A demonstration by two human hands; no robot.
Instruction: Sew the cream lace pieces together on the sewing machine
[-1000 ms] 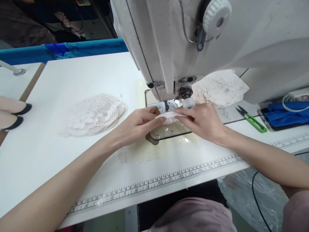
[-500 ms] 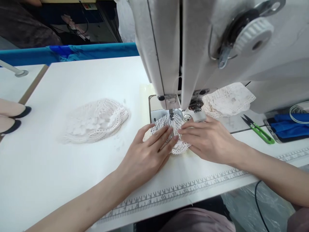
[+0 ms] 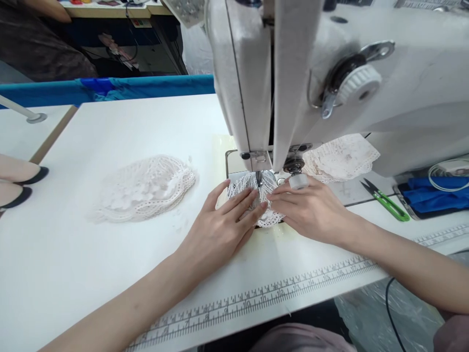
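Observation:
A small piece of white lace lies under the presser foot of a sewing machine. My left hand rests flat on the lace's left part, fingers stretched and somewhat apart. On its right side, my right hand has its fingers together and bent onto the lace edge, pinching it; the thumb is hidden. To the left lies a pile of white lace pieces. Behind my right hand, more cream lace sits beneath the machine arm.
Green thread snips lie right of my right hand, beside a phone-like object and blue cloth. A printed ruler runs along the front edge of the white table. Another person's arm shows at the upper left.
The lace has slid a little away from me under the presser foot, and both hands have moved forward with it. The camera view has shifted slightly.

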